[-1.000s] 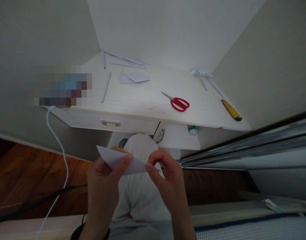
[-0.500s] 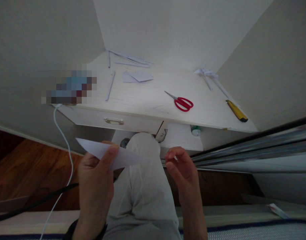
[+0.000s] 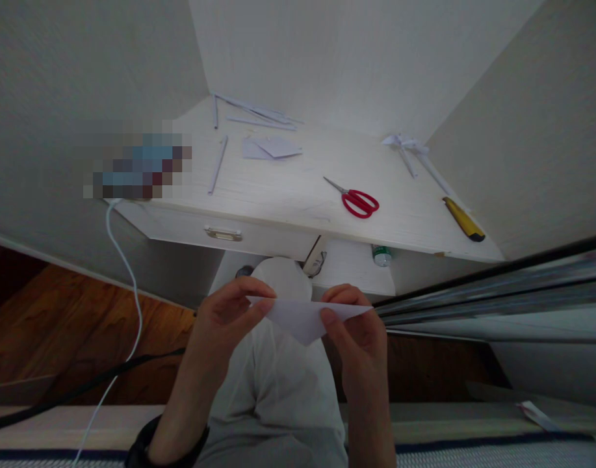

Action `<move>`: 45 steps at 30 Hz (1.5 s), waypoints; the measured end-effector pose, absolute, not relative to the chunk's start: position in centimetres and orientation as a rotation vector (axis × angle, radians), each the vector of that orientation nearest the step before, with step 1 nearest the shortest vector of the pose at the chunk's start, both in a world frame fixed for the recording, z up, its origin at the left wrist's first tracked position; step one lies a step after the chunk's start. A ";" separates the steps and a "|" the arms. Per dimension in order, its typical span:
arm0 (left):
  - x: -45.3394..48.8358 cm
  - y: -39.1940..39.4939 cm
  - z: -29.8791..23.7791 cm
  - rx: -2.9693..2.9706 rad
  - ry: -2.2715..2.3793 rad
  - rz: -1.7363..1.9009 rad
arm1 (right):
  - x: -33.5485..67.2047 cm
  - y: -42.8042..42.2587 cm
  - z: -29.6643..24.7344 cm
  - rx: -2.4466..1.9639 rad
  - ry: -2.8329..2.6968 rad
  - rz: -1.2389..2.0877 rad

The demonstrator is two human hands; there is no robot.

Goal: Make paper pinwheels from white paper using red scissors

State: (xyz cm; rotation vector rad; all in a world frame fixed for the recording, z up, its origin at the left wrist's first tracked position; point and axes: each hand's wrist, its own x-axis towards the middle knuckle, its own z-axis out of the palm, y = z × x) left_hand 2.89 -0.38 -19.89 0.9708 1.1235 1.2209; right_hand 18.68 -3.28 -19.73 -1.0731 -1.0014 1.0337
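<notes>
A folded white sheet of paper (image 3: 300, 320), roughly triangular with its long straight edge on top, is stretched between both hands above my lap. My left hand (image 3: 234, 318) pinches its left end between thumb and fingers. On the other side, my right hand (image 3: 353, 325) grips the paper with the thumb in front and the fingers behind. Beyond them on the white desk (image 3: 278, 201) lie red-handled scissors (image 3: 359, 203), blades pointing to the back left. Some flat paper pieces (image 3: 278, 148) rest behind the scissors.
Several thin paper rolls (image 3: 218, 166) lie at the desk's back left. At the right are a paper pinwheel-like shape (image 3: 407, 144) and a yellow utility knife (image 3: 463, 220). A white cable (image 3: 132, 279) hangs at the left. A green-labelled container (image 3: 381, 255) sits on the shelf below.
My left hand has moved right with the paper, and the paper has turned so its point faces down. My right hand, empty before, now grips the paper's right part.
</notes>
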 end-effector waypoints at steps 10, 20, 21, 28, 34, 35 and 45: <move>3.2 -1.0 -19.4 1.731 1.159 1.137 | 19.5 -3.0 -19.5 -1.192 -1.399 0.965; 3.9 -1.3 -19.4 1.751 1.133 1.155 | 19.1 -3.4 -19.3 -1.225 -1.324 0.992; 4.0 -1.3 -19.4 1.753 1.140 1.167 | 18.9 -3.4 -19.4 -1.215 -1.313 0.988; 2.8 -0.7 -20.3 1.719 1.264 1.232 | 19.2 -3.0 -18.1 -1.131 -1.042 0.943; 1.3 -0.1 -20.7 1.649 1.319 1.196 | 19.9 -2.7 -17.0 -1.199 -1.094 0.976; 1.4 -0.2 -20.5 1.639 1.294 1.184 | 19.7 -2.6 -17.1 -1.224 -1.138 0.983; 3.5 -1.5 -19.8 1.463 1.105 1.220 | 17.9 -2.8 -17.7 -1.194 -1.298 0.989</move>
